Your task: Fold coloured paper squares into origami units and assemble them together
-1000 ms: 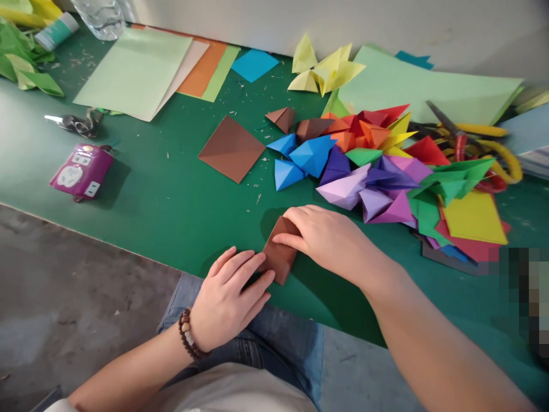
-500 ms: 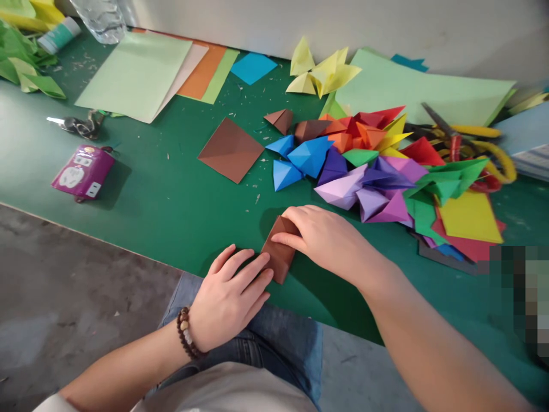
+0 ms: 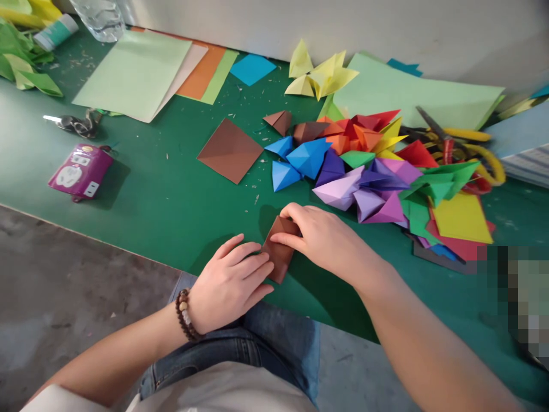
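Note:
A folded piece of brown paper point(image 3: 281, 256) lies near the front edge of the green table, between my hands. My right hand point(image 3: 319, 237) pinches its upper end, thumb on top and the other fingers behind. My left hand point(image 3: 234, 280) has its fingers stretched out, with the fingertips resting on the paper's left side. A flat brown paper square point(image 3: 230, 151) lies farther back. Behind my right hand is a pile of folded paper pieces, among them blue ones point(image 3: 307, 158), lilac ones point(image 3: 341, 189) and a small brown one point(image 3: 279, 121).
Scissors point(image 3: 448, 143) lie at the right beside stacked yellow paper point(image 3: 461, 220). Light green sheets point(image 3: 132, 74) and a glue stick point(image 3: 55, 32) are at the back left, with a clear bottle point(image 3: 103, 20). A purple box-shaped object point(image 3: 80, 171) and keys point(image 3: 79, 123) sit on the left.
My left hand has shifted slightly upward, its fingers still at the folded paper's left side. My right hand keeps its pinch, and the paper has barely moved.

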Demonstrator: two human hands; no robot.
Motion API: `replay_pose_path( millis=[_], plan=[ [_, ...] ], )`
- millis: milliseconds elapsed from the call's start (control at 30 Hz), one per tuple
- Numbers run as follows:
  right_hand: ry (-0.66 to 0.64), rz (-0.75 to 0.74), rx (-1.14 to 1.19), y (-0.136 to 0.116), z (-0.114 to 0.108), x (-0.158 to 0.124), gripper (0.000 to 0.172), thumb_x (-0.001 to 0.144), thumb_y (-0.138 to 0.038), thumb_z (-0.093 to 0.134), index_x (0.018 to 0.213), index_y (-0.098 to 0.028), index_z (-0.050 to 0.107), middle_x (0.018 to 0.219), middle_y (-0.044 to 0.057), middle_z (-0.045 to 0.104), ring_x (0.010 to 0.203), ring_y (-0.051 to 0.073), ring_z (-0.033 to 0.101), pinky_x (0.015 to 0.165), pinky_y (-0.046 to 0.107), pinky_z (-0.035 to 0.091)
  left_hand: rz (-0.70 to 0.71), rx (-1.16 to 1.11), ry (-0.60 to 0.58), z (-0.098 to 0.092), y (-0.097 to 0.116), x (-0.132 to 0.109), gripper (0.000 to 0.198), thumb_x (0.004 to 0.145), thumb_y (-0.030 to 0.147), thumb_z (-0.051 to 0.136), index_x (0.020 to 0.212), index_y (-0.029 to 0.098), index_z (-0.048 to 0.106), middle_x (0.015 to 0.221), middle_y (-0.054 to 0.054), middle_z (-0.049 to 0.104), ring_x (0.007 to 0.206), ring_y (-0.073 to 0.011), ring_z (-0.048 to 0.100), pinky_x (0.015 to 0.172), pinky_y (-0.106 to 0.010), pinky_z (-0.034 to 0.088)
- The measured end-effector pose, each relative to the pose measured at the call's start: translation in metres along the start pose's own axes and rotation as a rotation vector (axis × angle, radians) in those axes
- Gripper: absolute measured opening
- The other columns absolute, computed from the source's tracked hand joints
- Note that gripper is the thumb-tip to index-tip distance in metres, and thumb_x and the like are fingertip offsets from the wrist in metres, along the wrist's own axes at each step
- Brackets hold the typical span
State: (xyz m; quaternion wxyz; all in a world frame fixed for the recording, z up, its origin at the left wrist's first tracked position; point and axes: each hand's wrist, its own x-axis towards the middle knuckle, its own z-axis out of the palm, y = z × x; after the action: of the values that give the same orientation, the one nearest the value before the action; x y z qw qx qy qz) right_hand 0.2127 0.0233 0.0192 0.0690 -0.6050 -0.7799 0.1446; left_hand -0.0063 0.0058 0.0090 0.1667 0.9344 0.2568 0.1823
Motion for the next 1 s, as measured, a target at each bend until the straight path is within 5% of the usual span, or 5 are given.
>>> replay_pose_path(
  millis=[300,567,1000],
  plan=[
    [0.051,0.106,0.268,0.0,-0.003,0.001,0.014,0.09,-0.035,0.053,0.094,-0.023,0.059,0.076,0.0,0.066,0.065,0.016,0.061,0.058,0.026,0.043,0.129,-0.02,-0.074,0.003,-0.009,0.004,0.033,0.093,0.037,0.049,0.109,0.011,0.06,0.105,-0.01,0.068,0.127,-0.0224,0.051,0.113,-0.041,0.037],
    [0.15,0.152,0.143,0.001,0.003,0.0,0.018,0.086,-0.038,0.058,0.083,-0.022,0.063,0.079,0.002,0.066,0.062,0.015,0.059,0.061,0.029,0.044,0.07,0.099,-0.003,0.016,0.009,0.001,0.034,0.089,0.042,0.055,0.096,0.011,0.064,0.096,-0.01,0.066,0.119,-0.0269,0.056,0.109,-0.039,0.041],
    [0.099,0.216,0.214,0.005,0.007,-0.001,0.025,0.086,-0.044,0.057,0.077,-0.021,0.06,0.068,0.001,0.063,0.052,0.014,0.058,0.054,0.027,0.044,0.176,0.125,0.013,0.019,-0.003,0.0,0.032,0.088,0.04,0.057,0.098,0.011,0.066,0.101,-0.009,0.064,0.121,-0.0271,0.054,0.108,-0.038,0.04]
  ],
)
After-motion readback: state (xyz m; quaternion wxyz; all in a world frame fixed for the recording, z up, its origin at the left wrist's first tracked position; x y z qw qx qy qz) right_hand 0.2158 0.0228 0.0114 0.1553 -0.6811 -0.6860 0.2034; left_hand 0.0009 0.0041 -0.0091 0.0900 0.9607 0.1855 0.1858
